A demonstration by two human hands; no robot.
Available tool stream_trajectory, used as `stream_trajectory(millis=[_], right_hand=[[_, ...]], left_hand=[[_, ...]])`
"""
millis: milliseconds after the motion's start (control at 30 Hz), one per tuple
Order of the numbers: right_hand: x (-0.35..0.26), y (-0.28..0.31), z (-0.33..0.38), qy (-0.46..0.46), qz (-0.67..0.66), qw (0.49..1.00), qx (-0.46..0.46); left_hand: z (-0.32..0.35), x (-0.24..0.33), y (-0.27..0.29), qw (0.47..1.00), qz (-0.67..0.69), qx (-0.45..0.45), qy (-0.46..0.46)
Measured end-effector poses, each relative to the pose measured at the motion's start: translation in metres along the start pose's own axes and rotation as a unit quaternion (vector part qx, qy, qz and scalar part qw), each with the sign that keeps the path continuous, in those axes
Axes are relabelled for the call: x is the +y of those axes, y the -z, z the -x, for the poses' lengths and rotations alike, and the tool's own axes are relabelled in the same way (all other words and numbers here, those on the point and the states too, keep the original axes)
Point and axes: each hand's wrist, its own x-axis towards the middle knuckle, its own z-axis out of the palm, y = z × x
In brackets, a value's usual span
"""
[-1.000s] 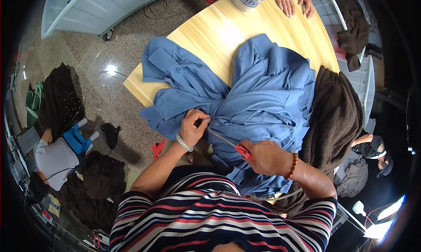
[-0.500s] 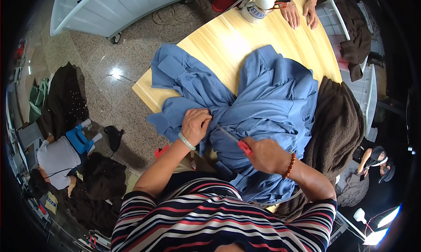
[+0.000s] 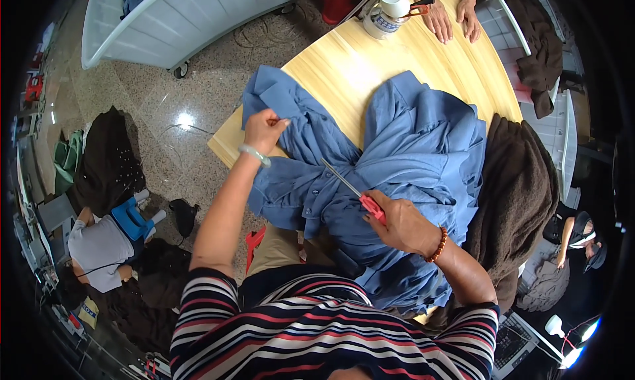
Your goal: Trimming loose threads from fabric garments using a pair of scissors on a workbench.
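Observation:
A blue button-front garment [image 3: 423,135], collared like a shirt, lies bunched on the wooden table, its near part hanging toward my lap. My right hand [image 3: 409,226] is closed round the red handle of a tool with a long, thin metal shaft [image 3: 341,177]. That shaft points to the far left over the cloth, near the row of buttons [image 3: 315,193]. At the left, my left hand [image 3: 262,130] is over the edge of a sleeve, just below its cuff [image 3: 279,99]. Its fingers are curled and pinched together; whatever they hold, if anything, is hidden.
Brown knitted cloth [image 3: 512,195] hangs over the table's right edge. A jar with a white lid [image 3: 383,17] and orange-handled scissors [image 3: 418,10] stand at the far side, beside another person's hands [image 3: 442,24]. A wheeled grey bin [image 3: 178,23] is at the far left.
My left hand has moved up and left, from the garment's middle to the sleeve near the cuff. The buttons now show. My right hand still holds the tool, its shaft now in plainer view.

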Motion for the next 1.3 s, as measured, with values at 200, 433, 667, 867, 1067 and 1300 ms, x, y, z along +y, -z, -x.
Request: stream_trajectory(millis=[200,433,667,867,1067,1300], right_hand=[[0.010,0.000,0.007,-0.005,-0.015,0.999,0.045],[0.015,-0.004,0.002,-0.031,-0.003,0.996,0.081],[0.022,-0.006,0.001,-0.044,-0.003,0.996,0.079],[0.017,-0.007,-0.004,-0.053,0.018,0.996,0.066],[0.002,-0.003,-0.013,-0.071,0.078,0.994,0.035],[0.013,0.009,-0.078,-0.076,0.095,0.991,0.063]], left_hand=[[-0.062,0.075,0.002,0.992,-0.018,-0.085,-0.093],[-0.055,0.075,-0.041,0.961,0.106,-0.120,0.224],[0.002,0.069,-0.012,0.891,0.263,-0.301,0.218],[0.012,0.032,-0.023,0.868,0.341,-0.257,0.253],[0.005,0.015,-0.037,0.858,0.410,-0.202,0.233],[0.001,0.019,-0.042,0.854,0.418,-0.200,0.237]])
